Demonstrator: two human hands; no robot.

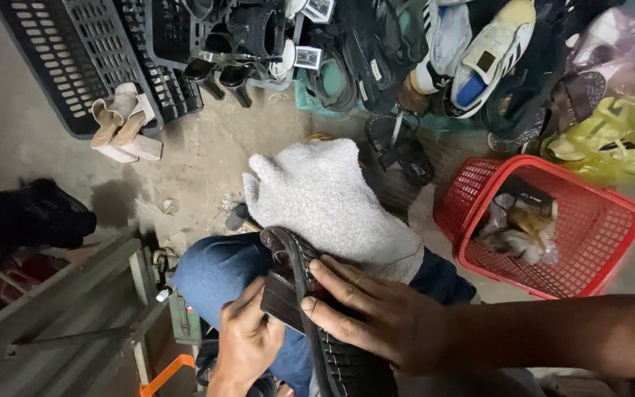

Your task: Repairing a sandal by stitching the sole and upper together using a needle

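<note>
Black rubber and a dark strap, that's what both hands are on: a black sandal (310, 309) lies across the person's lap, resting on the blue-trousered knee (222, 268). Its long axis runs from the toe end, up beyond the fingertips by the grey cloth (332, 198), down toward the bottom edge of the view, where the sole passes under the right palm.

Right hand (384, 316) comes in from the right, fingers (332, 283) laid flat and close together across the sole, pressing it down rather than curling round it. Left hand (248, 338) rises from below, fingers bent and closed on the sandal's brown strap piece (281, 298), thumb on top. So the strap sits directly between the two sets of fingertips, with the left hand the nearer one to it, and the right hand pinning the body of the shoe just beside.

Grey cloth is draped over the knee just beyond the fingertips, touching the sandal's toe. Further out past the cloth, a heap of mixed shoes (472, 51) and black crates (82, 66). Off to the right of the right forearm, well apart, a red basket (589, 242) with something wrapped inside. A pair of beige heeled sandals (123, 125) stands well away, up and left of the left hand.
</note>
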